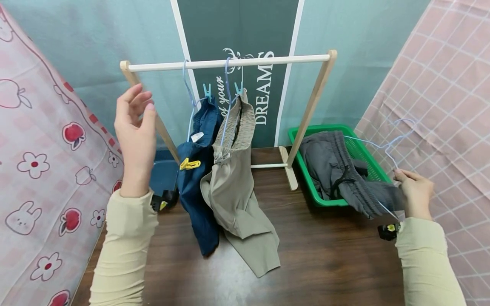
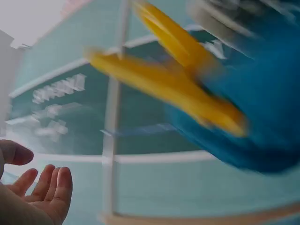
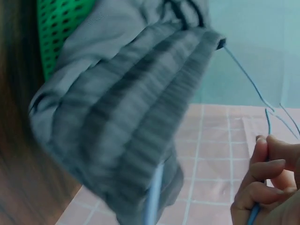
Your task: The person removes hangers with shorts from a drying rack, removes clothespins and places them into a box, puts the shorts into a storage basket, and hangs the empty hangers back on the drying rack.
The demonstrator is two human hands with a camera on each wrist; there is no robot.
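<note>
At the right, my right hand pinches a thin blue wire hanger by one side, also seen in the right wrist view. Dark grey pants hang on this hanger by the waistband, partly lying in a green basket. My left hand is raised beside the rack's left post, fingers loosely bent, holding nothing. Near it, blue pants with a yellow clothespin hang from the white rod. Beige pants hang next to them on another blue hanger.
Light blue clothespins clip the hung waistbands. A wooden foot of the rack stands beside the basket. Behind the left post sits a dark blue bin. Patterned curtains border both sides of the brown floor.
</note>
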